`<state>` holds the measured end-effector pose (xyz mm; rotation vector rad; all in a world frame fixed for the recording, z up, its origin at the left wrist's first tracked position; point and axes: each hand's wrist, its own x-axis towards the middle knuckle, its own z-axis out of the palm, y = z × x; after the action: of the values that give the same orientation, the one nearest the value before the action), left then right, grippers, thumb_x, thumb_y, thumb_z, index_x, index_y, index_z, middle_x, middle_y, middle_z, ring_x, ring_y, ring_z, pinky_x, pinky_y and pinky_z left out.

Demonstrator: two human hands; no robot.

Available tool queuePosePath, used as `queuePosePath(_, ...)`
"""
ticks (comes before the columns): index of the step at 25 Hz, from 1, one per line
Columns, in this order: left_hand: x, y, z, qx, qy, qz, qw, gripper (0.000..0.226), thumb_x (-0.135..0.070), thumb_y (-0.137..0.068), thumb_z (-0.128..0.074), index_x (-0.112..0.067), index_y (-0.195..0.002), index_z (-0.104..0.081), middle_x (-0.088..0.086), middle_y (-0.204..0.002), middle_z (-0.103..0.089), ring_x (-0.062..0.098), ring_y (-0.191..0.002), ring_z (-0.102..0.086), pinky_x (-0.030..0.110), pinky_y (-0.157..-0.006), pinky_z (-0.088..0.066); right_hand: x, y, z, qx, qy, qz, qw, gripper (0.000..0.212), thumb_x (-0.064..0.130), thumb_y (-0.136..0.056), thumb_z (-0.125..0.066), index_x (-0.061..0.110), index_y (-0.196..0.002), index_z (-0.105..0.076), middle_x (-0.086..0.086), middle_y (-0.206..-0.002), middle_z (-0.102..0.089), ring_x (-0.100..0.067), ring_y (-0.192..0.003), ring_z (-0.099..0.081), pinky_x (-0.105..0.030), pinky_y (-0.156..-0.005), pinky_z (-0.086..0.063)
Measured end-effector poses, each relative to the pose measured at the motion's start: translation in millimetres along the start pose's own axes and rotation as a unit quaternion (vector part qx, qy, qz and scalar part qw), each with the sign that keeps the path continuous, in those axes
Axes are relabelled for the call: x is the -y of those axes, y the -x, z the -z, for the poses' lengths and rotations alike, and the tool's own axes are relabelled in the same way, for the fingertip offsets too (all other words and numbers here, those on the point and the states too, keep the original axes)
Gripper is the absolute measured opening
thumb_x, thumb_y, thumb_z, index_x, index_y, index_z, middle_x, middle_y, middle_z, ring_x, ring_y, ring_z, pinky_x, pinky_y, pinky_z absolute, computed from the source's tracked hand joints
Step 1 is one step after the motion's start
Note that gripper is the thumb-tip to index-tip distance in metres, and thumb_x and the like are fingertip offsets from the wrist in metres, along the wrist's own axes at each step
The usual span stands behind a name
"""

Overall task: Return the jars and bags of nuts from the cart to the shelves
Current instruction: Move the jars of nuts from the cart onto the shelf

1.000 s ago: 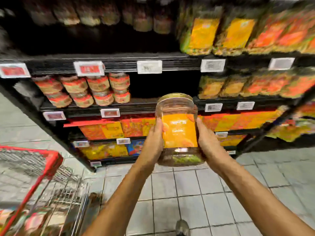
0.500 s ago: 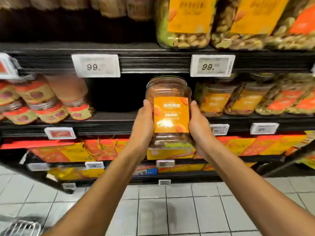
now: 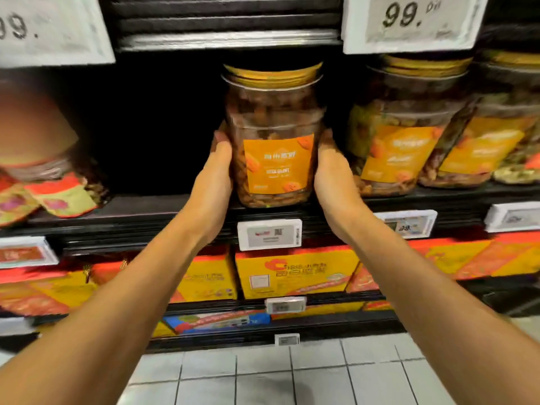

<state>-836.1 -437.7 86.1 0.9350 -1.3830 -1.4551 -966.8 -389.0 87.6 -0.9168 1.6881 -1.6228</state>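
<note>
Both hands were clamped on the jar: the left hand pressed its left wall and the right hand its right, fingers curled round behind, out of sight. The jar stood upright, lid up, orange label facing out.

Half a second before, it had hung in the air in front of the shelf edge. Now it had been carried in to the shelf, its base at the front lip above a price tag. Whether the base already rested on the shelf or hung just over it could not be told. The placing looked nearly done; what seemed left was to push it back and let go. The cart, visible a second ago, was out of view, so what remained in it could not be judged.

Just to the right stood like jars with the same orange labels, close to the right hand, so that hand had little room to draw out. To the left the bay was dark and open, then blurred red-topped packs further along. Above hung the next shelf's edge with a 99 tag, near the lid. Yellow boxes sat on the tier below.
</note>
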Motion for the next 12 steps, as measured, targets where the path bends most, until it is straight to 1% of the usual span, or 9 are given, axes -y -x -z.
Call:
queuePosePath(2,-0.8,-0.5,0.5,-0.006,0.006,-0.018,1.0,0.039,-0.049,-0.1,-0.017,-0.042,-0.102,-0.055,-0.029,-0.089,-0.068,-0.014,-0.089,-0.062,0.007,-0.072,-0.05,-7.5,19.7,5.2,-0.042,-0.026,0.033,0.998,0.033,0.044,-0.097,-0.026,0.032,-0.1,-0.058,0.009,-0.109,-0.06,-0.012,-0.109,-0.055,-0.036,-0.099,-0.042)
queuePosePath(3,-2.5,-0.4,-1.9,-0.011,0.016,-0.02,1.0,0.043,-0.05,-0.099,-0.017,-0.041,-0.097,-0.059,-0.027,-0.086,-0.07,-0.011,-0.087,-0.064,0.007,-0.068,-0.051,-10.5,31.3,6.9,-0.039,-0.043,0.049,0.997,0.026,0.042,-0.094,-0.029,0.038,-0.096,-0.055,0.009,-0.113,-0.058,-0.009,-0.11,-0.054,-0.036,-0.1,-0.043)
queuePosePath(4,-3.5,0.0,-6.1,-0.014,0.031,-0.016,0.999,0.048,-0.051,-0.099,-0.019,-0.039,-0.09,-0.065,-0.022,-0.084,-0.072,-0.008,-0.084,-0.066,0.009,-0.064,-0.052,-12.4,42.7,8.2,-0.024,-0.056,0.06,0.996,0.021,0.04,-0.093,-0.032,0.043,-0.098,-0.052,0.01,-0.119,-0.055,-0.005,-0.113,-0.052,-0.034,-0.102,-0.042)
queuePosePath(6,-3.9,0.9,-17.9,-0.017,0.047,-0.005,0.999,0.054,-0.052,-0.098,-0.022,-0.037,-0.077,-0.068,-0.016,-0.079,-0.073,-0.004,-0.079,-0.068,0.013,-0.059,-0.052,-15.3,54.4,13.6,-0.005,-0.076,0.066,0.995,0.023,0.034,-0.098,-0.033,0.042,-0.112,-0.05,0.014,-0.127,-0.05,0.0,-0.12,-0.046,-0.03,-0.106,-0.039)
queuePosePath(7,-3.6,0.8,-25.2,-0.015,0.05,0.0,0.999,0.052,-0.053,-0.098,-0.022,-0.036,-0.079,-0.068,-0.015,-0.079,-0.073,-0.003,-0.079,-0.068,0.014,-0.061,-0.053,-13.8,53.2,19.2,-0.008,-0.084,0.059,0.995,0.027,0.032,-0.1,-0.032,0.038,-0.119,-0.05,0.015,-0.127,-0.049,-0.001,-0.121,-0.045,-0.031,-0.108,-0.038)
queuePosePath(8,-2.0,0.4,-31.8,-0.01,0.044,0.003,0.999,0.05,-0.055,-0.097,-0.022,-0.036,-0.089,-0.067,-0.013,-0.083,-0.074,-0.001,-0.082,-0.068,0.017,-0.066,-0.053,-11.6,50.0,25.6,-0.018,-0.084,0.046,0.995,0.032,0.032,-0.101,-0.031,0.033,-0.125,-0.051,0.015,-0.127,-0.05,-0.002,-0.123,-0.046,-0.032,-0.109,-0.036)
queuePosePath(10,-1.5,-0.9,-43.9,0.01,0.022,0.025,0.999,0.05,-0.058,-0.096,-0.019,-0.035,-0.118,-0.057,-0.007,-0.104,-0.071,0.005,-0.096,-0.065,0.023,-0.078,-0.051,-7.5,41.5,40.3,-0.028,-0.061,0.016,0.998,0.041,0.036,-0.101,-0.028,0.024,-0.132,-0.05,0.017,-0.124,-0.051,-0.005,-0.123,-0.047,-0.035,-0.111,-0.035)
queuePosePath(11,-2.1,-0.8,-46.7,0.017,0.011,0.031,0.999,0.052,-0.058,-0.095,-0.018,-0.034,-0.126,-0.052,-0.006,-0.112,-0.068,0.005,-0.098,-0.064,0.024,-0.08,-0.05,-6.0,39.0,46.8,-0.016,-0.05,0.005,0.999,0.044,0.039,-0.101,-0.026,0.022,-0.134,-0.049,0.018,-0.121,-0.051,-0.005,-0.121,-0.048,-0.034,-0.11,-0.035)
queuePosePath(12,-4.3,0.3,-46.5,0.018,-0.003,0.028,0.999,0.05,-0.058,-0.096,-0.017,-0.036,-0.124,-0.052,-0.008,-0.115,-0.065,0.002,-0.096,-0.063,0.022,-0.08,-0.048,-4.4,38.7,52.2,0.003,-0.043,0.0,0.999,0.045,0.041,-0.101,-0.025,0.021,-0.134,-0.048,0.019,-0.118,-0.051,-0.004,-0.118,-0.049,-0.032,-0.109,-0.036)
